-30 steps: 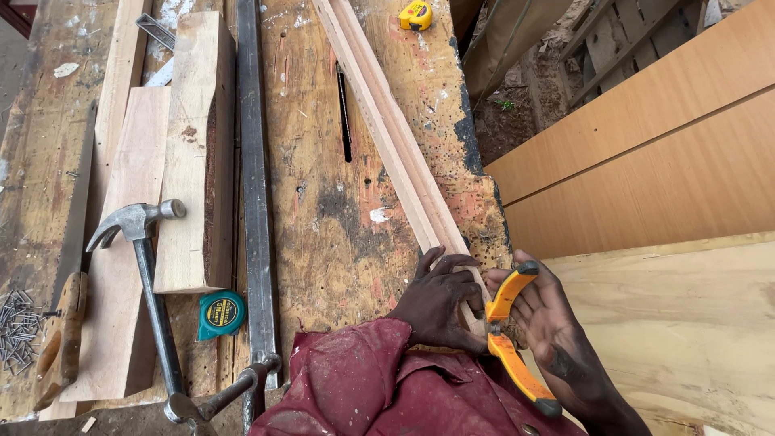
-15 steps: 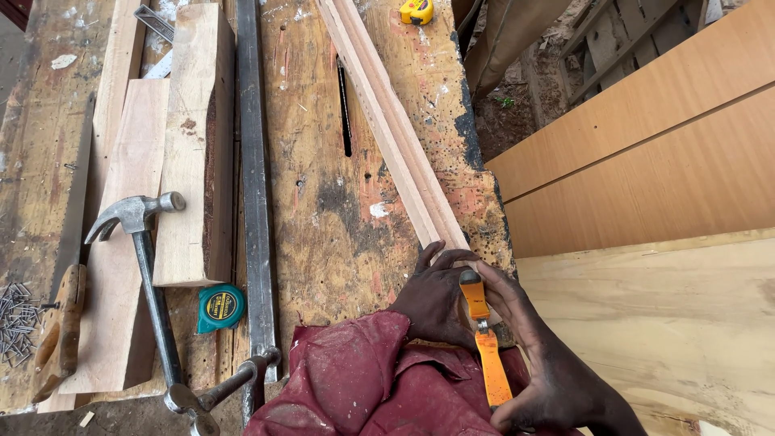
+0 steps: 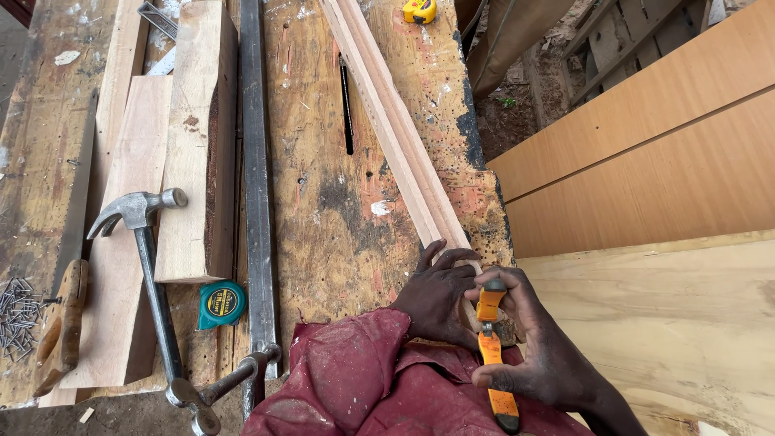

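My right hand [image 3: 533, 339] grips an orange-handled hand tool [image 3: 491, 351] that points up toward the near end of a long moulded wooden strip [image 3: 395, 129]. The strip runs diagonally up the worn workbench [image 3: 339, 218]. My left hand [image 3: 436, 295] rests flat on the strip's near end, fingers spread against it, just left of the tool's head. A dark red sleeve [image 3: 355, 379] covers my left forearm. The tool's working tip is hidden between my hands.
A claw hammer [image 3: 149, 274], a long steel bar clamp [image 3: 254, 186], stacked wood blocks [image 3: 194, 137] and a teal tape measure [image 3: 220, 303] lie left. Loose nails [image 3: 18, 315] sit at the far left edge. A yellow tape measure [image 3: 420, 10] lies at the top. Plywood sheets [image 3: 646, 169] stand right.
My right hand has turned the orange tool from slanting to nearly upright and brought it in against the strip's end. My left hand stays on the strip.
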